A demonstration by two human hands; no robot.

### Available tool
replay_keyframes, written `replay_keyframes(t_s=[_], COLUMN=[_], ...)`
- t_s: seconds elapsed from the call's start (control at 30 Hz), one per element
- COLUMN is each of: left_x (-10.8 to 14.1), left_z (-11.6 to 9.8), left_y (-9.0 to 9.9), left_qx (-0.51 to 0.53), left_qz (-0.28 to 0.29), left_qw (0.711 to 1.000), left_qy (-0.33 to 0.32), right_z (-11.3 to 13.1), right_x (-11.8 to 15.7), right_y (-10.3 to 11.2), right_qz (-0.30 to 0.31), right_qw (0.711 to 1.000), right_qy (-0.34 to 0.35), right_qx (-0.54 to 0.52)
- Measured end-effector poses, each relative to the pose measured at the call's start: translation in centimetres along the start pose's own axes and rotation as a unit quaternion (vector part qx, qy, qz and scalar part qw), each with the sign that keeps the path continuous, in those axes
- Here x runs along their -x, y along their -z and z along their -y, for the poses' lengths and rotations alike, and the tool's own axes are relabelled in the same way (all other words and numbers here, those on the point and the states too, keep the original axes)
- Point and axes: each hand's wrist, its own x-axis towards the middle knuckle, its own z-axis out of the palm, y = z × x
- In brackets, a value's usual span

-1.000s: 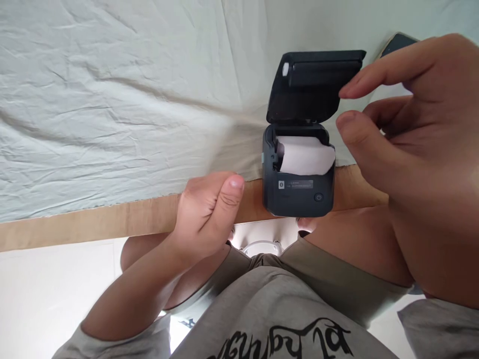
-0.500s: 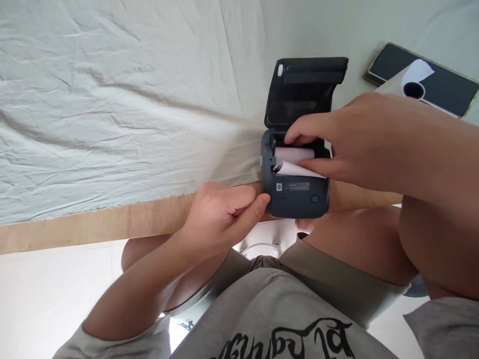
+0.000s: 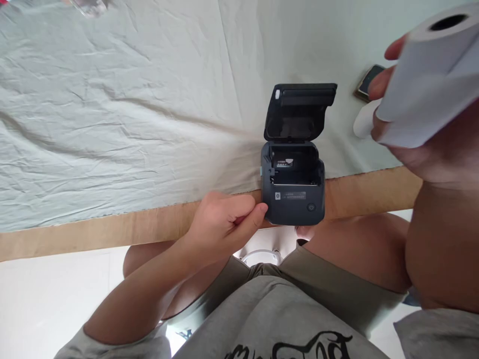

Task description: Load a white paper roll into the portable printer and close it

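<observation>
From afar I saw a cloth-covered table (image 3: pixel 149 75) stretching beyond both hands. Between them, a black printer (image 3: pixel 295 174) stood open at the table's edge; a careless nudge could have tipped it off. The left hand (image 3: pixel 228 219) was curled nearly closed, thumb at the printer's corner; whether it gripped, I couldn't tell. The right hand (image 3: pixel 437 157), partly closed, held a white paper roll (image 3: pixel 426 85).

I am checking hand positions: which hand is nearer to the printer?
Left. The left hand is at the left edge of the printer; the right hand is farther to the right, holding a paper roll.
</observation>
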Motion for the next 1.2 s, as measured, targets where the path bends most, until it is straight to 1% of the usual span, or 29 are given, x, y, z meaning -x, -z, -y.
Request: replay_keyframes(t_s=[0.07,0.1,0.13,0.2,0.3,0.4,0.47,0.53,0.6,0.67,0.73,0.8,0.83,0.9,0.97,1.03,1.07,1.1,1.2], left_x=[0.0,0.0,0.0,-0.1,-0.4,-0.6,-0.9,-1.4,-2.0,-2.6,-3.0,-3.1,-3.0,-2.8,-2.6,-2.4,-2.3,-2.2,-2.1], left_z=[0.1,0.1,0.1,-0.1,-0.5,-1.1,-1.3,-1.4,-1.3,-1.1,-0.9,-0.8,-0.7,-0.6,-0.4,0.0,0.1,0.3,0.7], left_y=[0.1,0.1,0.1,0.2,0.4,0.5,0.6,0.6,0.8,0.9,1.0,1.1,1.0,0.9,0.8,0.8,0.8,0.8,0.7], left_qx=[-0.006,-0.006,-0.005,0.001,0.011,0.006,-0.003,-0.005,0.011,0.047,0.042,0.018,0.009,-0.003,-0.007,-0.008,-0.007,-0.004,0.002], left_qz=[0.001,0.001,0.000,0.001,-0.001,-0.017,-0.027,-0.037,-0.047,-0.057,-0.077,-0.089,-0.089,-0.086,-0.084,-0.083,-0.079,-0.073,-0.051], left_qw=[1.000,1.000,1.000,1.000,1.000,1.000,1.000,0.999,0.999,0.997,0.996,0.996,0.996,0.996,0.996,0.996,0.996,0.997,0.999], left_qy=[0.003,0.006,0.007,0.010,0.002,-0.011,-0.010,-0.010,-0.010,-0.007,-0.003,0.002,0.000,-0.008,-0.022,-0.030,-0.032,-0.031,-0.009], right_z=[-1.3,-1.9,-2.4,-3.2,-3.4,-3.0,-2.8,-3.0,-3.6,-4.6,-5.4,-5.7,-5.5,-4.8,-4.2,-4.3,-4.8,-5.4,-7.8], right_x=[0.0,0.1,0.3,0.8,1.7,2.3,2.6,2.8,2.9,3.0,3.1,3.4,3.6,4.0,4.3,4.1,3.7,3.3,1.8], right_y=[-0.2,-0.6,-1.2,-2.5,-3.5,-3.2,-2.7,-2.4,-2.3,-2.5,-2.7,-2.8,-2.7,-2.0,-0.6,1.1,1.8,2.5,3.2], right_qz=[-0.014,-0.050,-0.077,-0.087,-0.037,-0.007,-0.021,-0.046,-0.057,-0.049,-0.021,0.012,0.019,-0.002,-0.061,-0.135,-0.163,-0.178,-0.154], right_qw=[0.995,0.991,0.988,0.988,0.996,0.997,0.988,0.981,0.979,0.981,0.980,0.977,0.976,0.976,0.971,0.957,0.949,0.944,0.941], right_qy=[-0.064,-0.082,-0.086,-0.089,-0.076,0.002,0.055,0.073,0.060,0.034,0.001,-0.023,-0.018,0.028,0.090,0.111,0.093,0.060,-0.044], right_qx=[-0.068,-0.097,-0.106,-0.096,-0.031,0.081,0.144,0.175,0.184,0.185,0.197,0.212,0.216,0.214,0.213,0.233,0.252,0.270,0.298])
